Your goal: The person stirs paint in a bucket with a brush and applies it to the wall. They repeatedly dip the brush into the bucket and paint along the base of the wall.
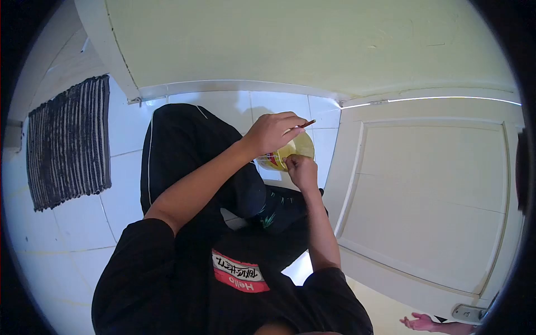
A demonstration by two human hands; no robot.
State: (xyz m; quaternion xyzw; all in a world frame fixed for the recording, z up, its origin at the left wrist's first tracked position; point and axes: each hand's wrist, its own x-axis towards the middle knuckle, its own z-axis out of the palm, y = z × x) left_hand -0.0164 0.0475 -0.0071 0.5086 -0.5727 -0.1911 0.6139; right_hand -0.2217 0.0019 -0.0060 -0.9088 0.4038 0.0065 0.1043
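My left hand (pixel 273 134) is closed on a thin reddish-brown stick (pixel 308 123), which pokes out past the fingertips above the far side of a yellow container. The round, open container (pixel 304 146) stands near my crossed legs, with a red mark on its side. My right hand (pixel 302 170) is bent into a closed shape at the near edge of the container. What its fingers hold is too small to make out. Much of the container is hidden behind both hands.
A dark striped mat (pixel 70 142) lies on the white tiled floor (pixel 125 125) at the left. At the right is a cream panelled door (pixel 430 195), and a pale wall (pixel 301 44) runs behind. Another person's hand (pixel 421 322) shows at the bottom right.
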